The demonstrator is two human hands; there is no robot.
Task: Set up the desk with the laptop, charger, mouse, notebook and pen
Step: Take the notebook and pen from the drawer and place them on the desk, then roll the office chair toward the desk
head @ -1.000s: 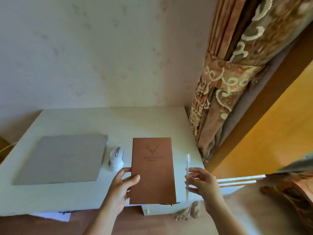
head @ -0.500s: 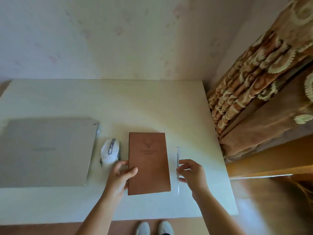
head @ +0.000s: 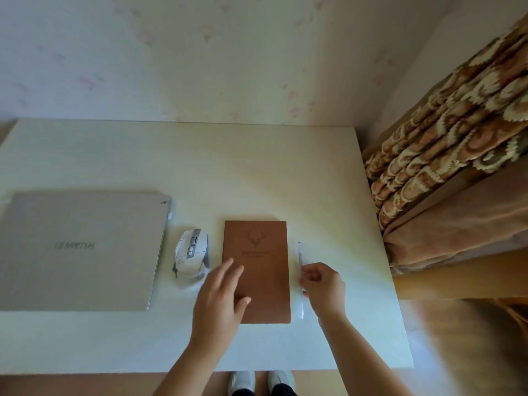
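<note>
On the white desk (head: 257, 172) a closed silver Huawei laptop (head: 83, 250) lies at the left, with a white gaming mouse (head: 191, 257) just beside its right edge, then a brown notebook (head: 258, 264) stamped with a deer head, and a clear pen (head: 300, 254) lying parallel just beside the notebook's right edge. The left hand (head: 221, 298) is spread with straight fingers over the notebook's lower left corner, grasping nothing, while the right hand (head: 323, 284) has its fingers curled around the middle of the pen. A patterned curtain (head: 445, 155) hangs at the right, and white shoes (head: 261, 381) show below the desk's near edge.
</note>
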